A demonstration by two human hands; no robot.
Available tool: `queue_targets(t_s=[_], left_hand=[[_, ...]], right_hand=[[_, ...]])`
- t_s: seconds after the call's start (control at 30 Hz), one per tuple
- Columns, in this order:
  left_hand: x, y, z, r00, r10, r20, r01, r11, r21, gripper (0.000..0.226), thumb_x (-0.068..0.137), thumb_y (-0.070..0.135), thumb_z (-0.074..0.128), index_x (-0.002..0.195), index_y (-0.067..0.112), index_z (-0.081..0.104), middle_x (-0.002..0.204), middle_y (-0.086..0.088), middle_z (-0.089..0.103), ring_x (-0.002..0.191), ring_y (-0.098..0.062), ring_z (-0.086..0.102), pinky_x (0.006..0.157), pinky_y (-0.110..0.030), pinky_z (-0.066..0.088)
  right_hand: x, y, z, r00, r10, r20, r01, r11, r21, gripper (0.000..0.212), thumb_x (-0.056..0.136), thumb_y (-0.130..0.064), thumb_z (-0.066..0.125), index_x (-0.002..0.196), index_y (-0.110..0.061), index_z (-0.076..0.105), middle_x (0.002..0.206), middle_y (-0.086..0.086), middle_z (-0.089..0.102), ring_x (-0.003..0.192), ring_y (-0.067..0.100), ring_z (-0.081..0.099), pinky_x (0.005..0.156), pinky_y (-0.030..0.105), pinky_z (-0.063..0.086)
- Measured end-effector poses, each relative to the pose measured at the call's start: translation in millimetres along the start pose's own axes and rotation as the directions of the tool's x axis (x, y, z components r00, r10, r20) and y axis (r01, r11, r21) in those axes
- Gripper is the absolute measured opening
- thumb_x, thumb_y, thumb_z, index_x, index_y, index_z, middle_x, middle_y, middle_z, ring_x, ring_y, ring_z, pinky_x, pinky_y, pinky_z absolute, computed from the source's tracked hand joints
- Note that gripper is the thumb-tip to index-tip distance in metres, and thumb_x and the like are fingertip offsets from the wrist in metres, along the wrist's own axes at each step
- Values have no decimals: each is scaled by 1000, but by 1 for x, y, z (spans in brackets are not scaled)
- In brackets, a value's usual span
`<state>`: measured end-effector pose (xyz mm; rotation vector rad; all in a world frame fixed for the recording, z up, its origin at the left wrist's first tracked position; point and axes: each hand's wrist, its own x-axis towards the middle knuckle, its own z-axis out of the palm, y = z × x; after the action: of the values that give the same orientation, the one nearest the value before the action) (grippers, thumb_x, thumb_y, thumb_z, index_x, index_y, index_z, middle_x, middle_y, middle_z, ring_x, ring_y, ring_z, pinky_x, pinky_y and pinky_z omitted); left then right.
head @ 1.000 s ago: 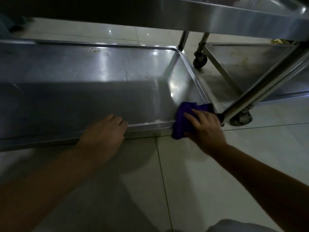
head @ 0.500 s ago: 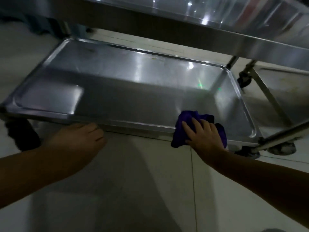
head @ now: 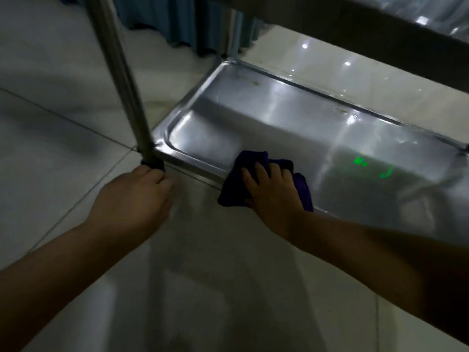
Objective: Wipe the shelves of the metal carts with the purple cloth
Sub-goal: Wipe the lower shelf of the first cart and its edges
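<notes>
The metal cart's bottom shelf (head: 291,123) is a shallow steel tray low over the floor. The purple cloth (head: 253,158) lies bunched over the shelf's front rim, left of the middle. My right hand (head: 272,190) presses down on it, fingers spread over the cloth. My left hand (head: 134,199) sits at the cart's front left corner, fingers curled against the black caster (head: 153,165) under the upright leg (head: 119,72). What those fingers hold is hidden.
The cart's upper shelf (head: 368,24) overhangs at the top right. A teal curtain (head: 193,24) hangs behind the cart. Small brownish specks (head: 256,83) lie near the shelf's back rim. Pale floor tiles (head: 63,148) surround the cart.
My right hand has slid the cloth leftward along the front rim, from the right corner toward the left. My left hand has moved left to the corner caster. The view has swung left.
</notes>
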<state>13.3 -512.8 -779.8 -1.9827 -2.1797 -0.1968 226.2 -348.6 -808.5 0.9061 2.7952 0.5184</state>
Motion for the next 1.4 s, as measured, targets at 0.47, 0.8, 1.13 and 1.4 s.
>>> queue_targets(t_s=[0.47, 0.8, 1.13, 1.4], left_hand=[[5, -25, 17, 983, -165, -83, 161, 986, -49, 30, 66, 11, 81, 95, 7, 72, 85, -13, 69, 74, -33, 63, 54, -33, 48], [48, 2, 63, 953, 38, -299, -79, 989, -128, 40, 94, 25, 38, 102, -2, 67, 94, -23, 63, 87, -43, 57, 74, -51, 47], [47, -3, 76, 864, 0, -503, -79, 988, -135, 19, 92, 9, 54, 94, 0, 72, 85, -17, 68, 75, -36, 61, 72, -37, 43], [50, -2, 82, 890, -64, -452, -39, 976, -214, 9, 82, 0, 68, 90, 1, 73, 89, -14, 70, 81, -30, 65, 81, -27, 41]], right_hand=[[82, -70, -30, 994, -23, -111, 46, 976, 211, 65, 96, -49, 42, 152, -23, 20, 152, 8, 31, 129, 32, 36, 101, 45, 33], [-76, 95, 35, 808, 500, 312, -582, 762, 285, 71, 85, -67, 8, 152, -43, 9, 162, -4, 10, 144, 29, 16, 112, 45, 17], [-25, 85, 27, 593, 676, 437, -803, 534, 265, 73, 91, -72, 20, 153, -40, -2, 162, 6, -5, 146, 39, -5, 113, 61, 4], [140, -20, -12, 889, 388, 243, -456, 790, 409, 73, 91, -72, 21, 153, -37, 2, 162, 11, -5, 145, 44, -7, 110, 65, 0]])
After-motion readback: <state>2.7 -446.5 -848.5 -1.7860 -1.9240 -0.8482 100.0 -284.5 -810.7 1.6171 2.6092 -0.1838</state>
